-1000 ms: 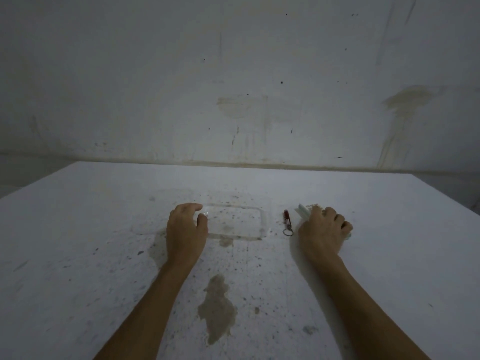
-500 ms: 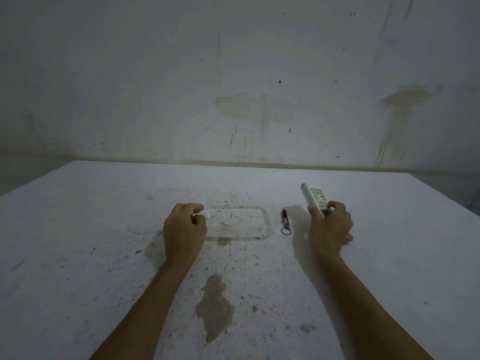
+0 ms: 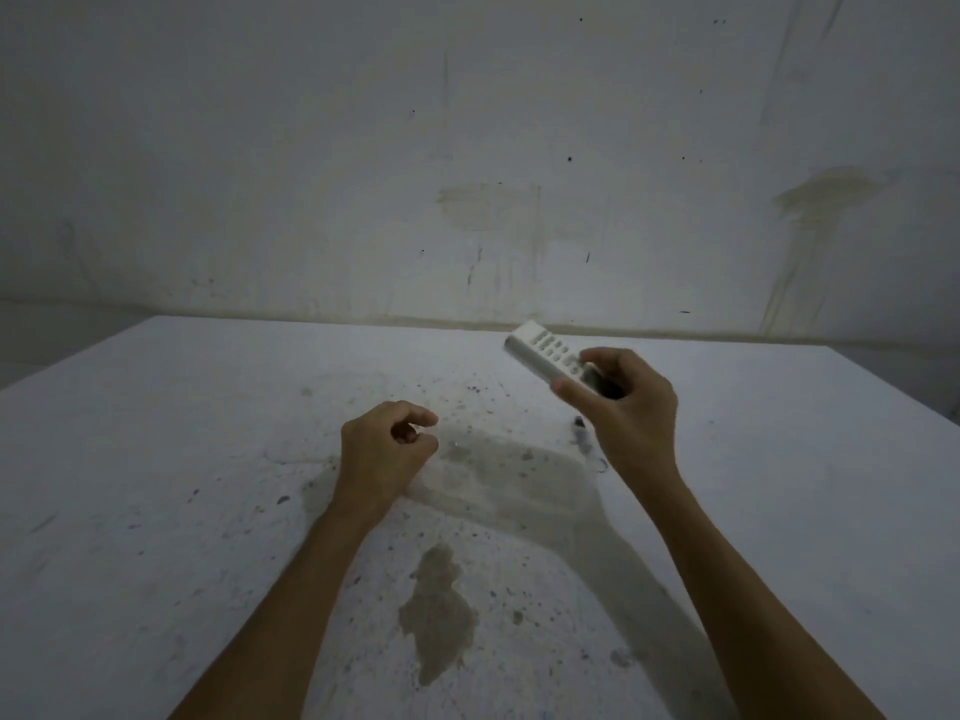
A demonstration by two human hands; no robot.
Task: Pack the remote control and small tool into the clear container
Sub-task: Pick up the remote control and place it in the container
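One head-worn wide-angle view looks forward and down across a stained white table point(image 3: 156, 459) toward a marked wall point(image 3: 467, 148) at 12 o'clock; both forearms enter close from 5 and 7 o'clock, with nearer table edges cropped

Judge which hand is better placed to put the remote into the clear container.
Right. The right hand already holds the remote above the table, beside the clear container. The left hand steadies the container's left end.

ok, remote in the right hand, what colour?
White body with white buttons; the remote control shows only in the head view, held by the right hand.
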